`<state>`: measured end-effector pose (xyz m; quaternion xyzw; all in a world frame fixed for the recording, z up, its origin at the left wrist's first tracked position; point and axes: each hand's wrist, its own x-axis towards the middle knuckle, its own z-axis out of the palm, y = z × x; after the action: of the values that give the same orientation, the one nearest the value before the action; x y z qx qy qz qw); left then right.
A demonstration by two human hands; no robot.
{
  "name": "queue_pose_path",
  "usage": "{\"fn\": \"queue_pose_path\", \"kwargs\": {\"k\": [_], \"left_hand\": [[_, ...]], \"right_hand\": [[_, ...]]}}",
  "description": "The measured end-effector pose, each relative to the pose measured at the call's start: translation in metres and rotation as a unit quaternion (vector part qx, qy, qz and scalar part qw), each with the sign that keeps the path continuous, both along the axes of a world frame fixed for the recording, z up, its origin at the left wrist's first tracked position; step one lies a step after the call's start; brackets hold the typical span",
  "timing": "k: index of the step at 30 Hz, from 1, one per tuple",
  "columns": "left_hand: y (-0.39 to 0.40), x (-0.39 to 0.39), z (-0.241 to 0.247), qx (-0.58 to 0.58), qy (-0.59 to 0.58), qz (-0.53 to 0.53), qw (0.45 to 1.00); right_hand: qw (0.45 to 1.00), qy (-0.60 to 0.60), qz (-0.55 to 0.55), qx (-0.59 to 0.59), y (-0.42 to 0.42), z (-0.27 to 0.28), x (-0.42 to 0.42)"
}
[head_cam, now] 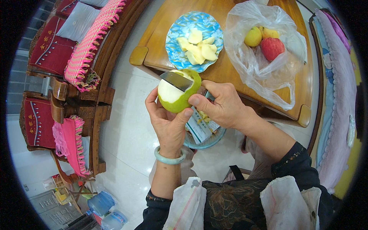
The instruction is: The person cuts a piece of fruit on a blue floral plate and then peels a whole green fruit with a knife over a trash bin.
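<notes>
My left hand (168, 126) holds a partly peeled green fruit (175, 108), perhaps a pear or an apple, from below and the left. Pale flesh shows on its upper left side, and green skin covers the rest. In my right hand (222, 102) is a knife (178, 81), its dark blade lying across the fruit with a strip of skin over it. My right thumb presses against the fruit's skin. Beyond the fruit, a blue floral plate (178, 28) holds several pale cut fruit pieces (198, 49). The knife's handle is mostly hidden by my right fingers.
The plate stands on a wooden table (155, 37), beside a clear plastic bag (241, 54) with a red apple (272, 49) and yellow-green fruit (253, 36). Below my hands, a bin (211, 143) contains peels and a printed packet. A carved wooden sofa (105, 72) stands left, a cloth-covered seat (336, 95) right.
</notes>
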<state>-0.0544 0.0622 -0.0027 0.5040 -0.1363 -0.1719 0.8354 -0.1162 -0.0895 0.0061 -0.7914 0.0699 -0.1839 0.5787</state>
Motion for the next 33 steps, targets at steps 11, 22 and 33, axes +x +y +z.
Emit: {"fn": "queue_pose_path", "kwargs": {"k": [11,22,33], "left_hand": [[-0.001,-0.001,0.001,-0.034,0.038,-0.019,0.999],[0.004,0.004,0.005,-0.065,0.091,-0.062,0.992],[0.008,0.005,-0.001,-0.062,0.088,-0.058,0.993]], "right_hand": [[1.0,-0.011,-0.011,0.001,0.0,-0.006,0.005],[0.997,0.016,0.018,0.076,0.0,0.003,0.001],[0.999,0.022,0.019,0.043,-0.002,0.006,-0.001]]}}
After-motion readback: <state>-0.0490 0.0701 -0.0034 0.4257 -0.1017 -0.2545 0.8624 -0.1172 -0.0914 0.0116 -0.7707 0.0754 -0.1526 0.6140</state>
